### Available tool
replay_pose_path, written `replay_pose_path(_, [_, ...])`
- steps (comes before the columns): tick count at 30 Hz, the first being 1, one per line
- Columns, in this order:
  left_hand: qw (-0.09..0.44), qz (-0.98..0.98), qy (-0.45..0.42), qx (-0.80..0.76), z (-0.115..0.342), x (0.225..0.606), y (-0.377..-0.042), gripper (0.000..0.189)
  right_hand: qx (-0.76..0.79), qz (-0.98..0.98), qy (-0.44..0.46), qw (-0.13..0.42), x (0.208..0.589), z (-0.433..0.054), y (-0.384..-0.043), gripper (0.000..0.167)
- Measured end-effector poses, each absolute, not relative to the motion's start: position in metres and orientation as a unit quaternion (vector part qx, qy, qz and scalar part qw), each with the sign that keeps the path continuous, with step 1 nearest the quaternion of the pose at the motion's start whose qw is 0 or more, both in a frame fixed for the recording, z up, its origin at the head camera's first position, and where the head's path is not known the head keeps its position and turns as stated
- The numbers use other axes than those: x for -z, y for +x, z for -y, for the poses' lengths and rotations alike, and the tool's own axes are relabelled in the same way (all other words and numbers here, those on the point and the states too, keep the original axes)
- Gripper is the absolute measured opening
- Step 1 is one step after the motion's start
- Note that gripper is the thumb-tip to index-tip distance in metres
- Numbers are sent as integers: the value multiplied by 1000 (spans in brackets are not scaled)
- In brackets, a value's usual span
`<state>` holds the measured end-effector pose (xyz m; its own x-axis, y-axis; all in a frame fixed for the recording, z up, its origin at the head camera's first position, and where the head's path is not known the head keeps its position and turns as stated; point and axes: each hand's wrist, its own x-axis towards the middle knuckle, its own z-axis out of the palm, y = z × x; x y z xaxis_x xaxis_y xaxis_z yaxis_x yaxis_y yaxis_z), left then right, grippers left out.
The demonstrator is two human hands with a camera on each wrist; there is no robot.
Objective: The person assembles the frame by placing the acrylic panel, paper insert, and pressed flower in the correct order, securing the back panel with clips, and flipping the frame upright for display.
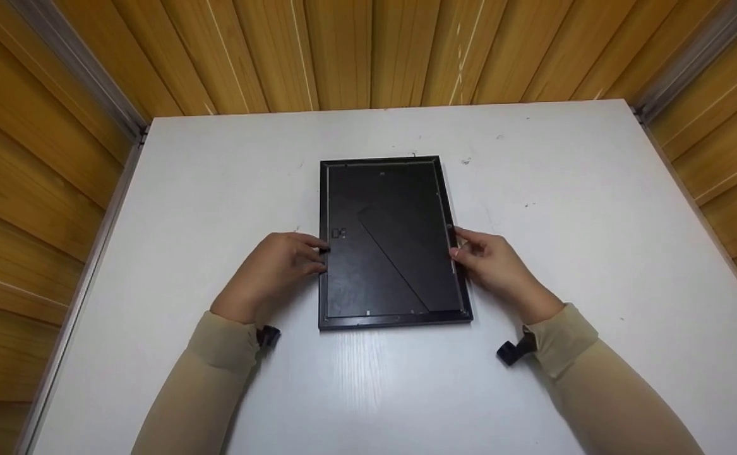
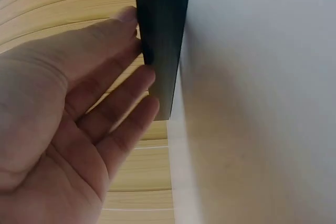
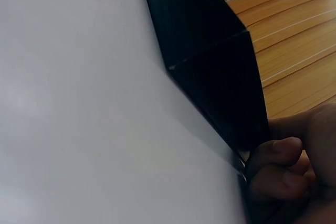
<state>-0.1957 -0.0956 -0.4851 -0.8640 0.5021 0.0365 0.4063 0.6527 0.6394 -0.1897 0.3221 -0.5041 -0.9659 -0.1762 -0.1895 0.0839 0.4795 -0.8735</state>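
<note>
White table (image 1: 216, 177), black frame (image 1: 393, 323), backing (image 1: 355, 278) inside

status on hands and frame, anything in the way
Left hand touching picture frame, left side. Right hand gripping right side. Back faces up; no obstruction seen.

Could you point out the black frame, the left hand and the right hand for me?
Black frame (image 1: 393, 243): head view, middle of its back.
Left hand (image 1: 273, 265): head view, back of the hand.
Right hand (image 1: 504, 268): head view, middle of the hand.

picture frame (image 1: 387, 243) on table (image 1: 229, 177)
</note>
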Motion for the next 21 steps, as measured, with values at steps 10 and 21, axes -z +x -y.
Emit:
replay_pose_path(10, [36, -904, 284, -316, 97, 484, -193, 11, 517, -846, -25, 132, 504, -320, -190, 63])
replay_pose_path(21, [81, -942, 198, -259, 70, 459, -193, 13, 517, -844, -16, 139, 505, -322, -189, 63])
